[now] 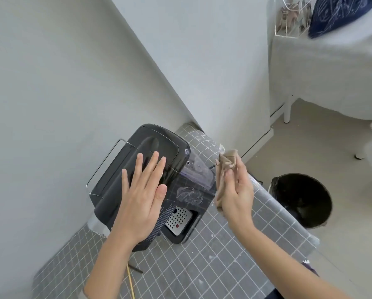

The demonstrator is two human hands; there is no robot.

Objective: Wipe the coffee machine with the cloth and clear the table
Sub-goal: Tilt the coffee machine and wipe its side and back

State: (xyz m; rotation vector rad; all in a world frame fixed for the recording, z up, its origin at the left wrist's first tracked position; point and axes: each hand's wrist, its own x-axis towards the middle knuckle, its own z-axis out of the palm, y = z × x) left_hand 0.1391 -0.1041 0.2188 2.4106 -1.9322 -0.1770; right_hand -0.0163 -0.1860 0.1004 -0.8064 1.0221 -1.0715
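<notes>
- Right grip (pixel 234 190) is clamped on the cloth (pixel 226 167), a crumpled beige rag bunched between thumb and fingers and held in the air just beside the coffee machine (pixel 142 182), off its right flank.
- Left grip (pixel 142 190) lies spread and flat on the coffee machine's top, fingers apart, closed on nothing; it seems to steady the body.
- From the cloth, the coffee machine lies to the left and slightly below; the nearest face is the side with the clear water tank (pixel 199 172) and a whitish smear (pixel 189 194) on the dark panel under it. The right hand is clearly the nearer one to that smear.
- Long axis of the coffee machine runs from the perforated metal drip tray (pixel 178 219), nearest the person, back toward the wall (pixel 51 83); a wipe along that flank would probably follow this line.
- Coffee machine: glossy black plastic, rounded corners, a thin wire rail along its far left edge. It stands on the table (pixel 224 266), which wears a grey cover with a white grid.
- Beyond the coffee machine's right side, past the table's edge, a dark round bin (pixel 303 199) stands on the floor.
- A yellow cord (pixel 130 279) hangs near the table edge in front of the coffee machine.
</notes>
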